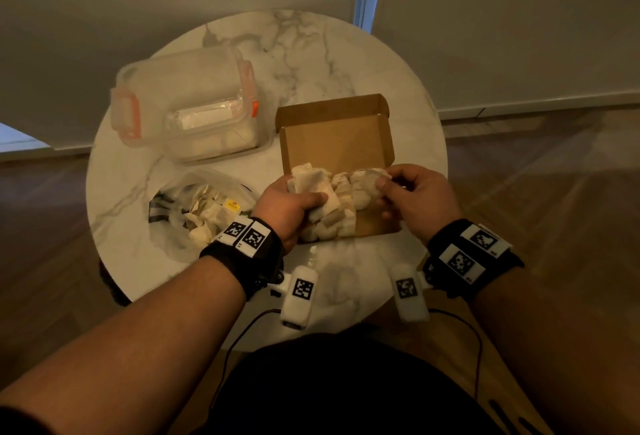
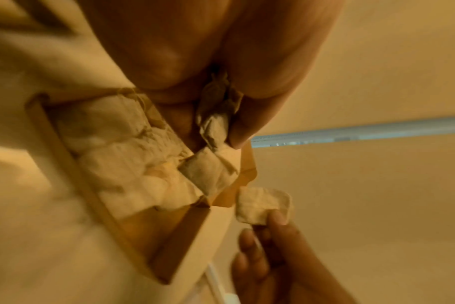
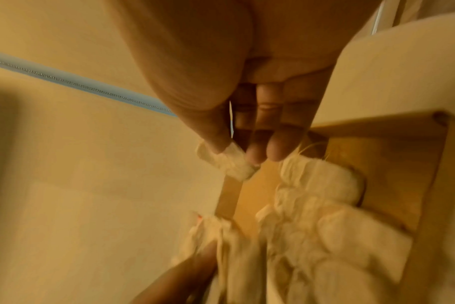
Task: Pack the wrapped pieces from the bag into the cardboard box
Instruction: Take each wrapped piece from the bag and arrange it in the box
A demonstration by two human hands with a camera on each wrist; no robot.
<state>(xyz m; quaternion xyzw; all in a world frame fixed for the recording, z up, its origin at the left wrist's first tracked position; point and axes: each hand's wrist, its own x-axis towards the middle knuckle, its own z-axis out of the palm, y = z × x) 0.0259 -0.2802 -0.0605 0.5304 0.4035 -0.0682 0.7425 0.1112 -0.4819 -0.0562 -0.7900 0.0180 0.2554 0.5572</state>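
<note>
Roughly halfway, judging by the load: cardboard box [image 1: 337,143] already holding several wrapped pieces [image 1: 341,207] along its near-left side. Left hand [image 1: 289,209] clutching a bundle, right hand [image 1: 414,197] pinching 1 piece. More waiting in bag [image 1: 199,213], left.

Black wristbands [image 1: 249,254] bearing white square-code tags.

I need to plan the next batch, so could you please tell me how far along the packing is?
Done: a row of wrapped pieces lies in the cardboard box. In hand: the left hand holds several, and the right hand pinches one. Left: more sit in the bag, and the box's far half is bare.
</note>
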